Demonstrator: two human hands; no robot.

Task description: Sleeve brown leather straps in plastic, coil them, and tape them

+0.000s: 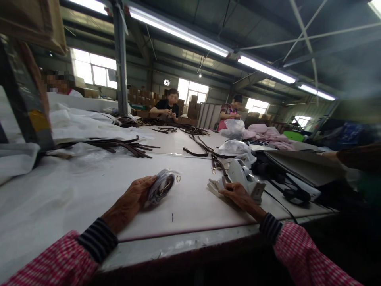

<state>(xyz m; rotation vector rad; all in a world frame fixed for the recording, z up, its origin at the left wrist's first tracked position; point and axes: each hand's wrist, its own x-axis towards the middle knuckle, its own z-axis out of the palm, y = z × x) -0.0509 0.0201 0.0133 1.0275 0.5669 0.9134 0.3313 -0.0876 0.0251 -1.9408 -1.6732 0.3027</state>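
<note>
Reaching up and inward from the lower left, past a striped cuff [98, 240], with the left hand [127, 202]. Gripping there, with one digit along the upper edge and the rest mostly hidden, a clear plastic packet [153, 193] with a coiled dark strap [165, 185] inside, tilted over the white tabletop [190, 204]. Farther right, slanting in from the lower right with the right hand [239, 195], back upward, low at the tabletop. Pinching narrowly, at the fingertips, pale slips [216, 188] fanned leftward, near a white device [236, 171].
</note>
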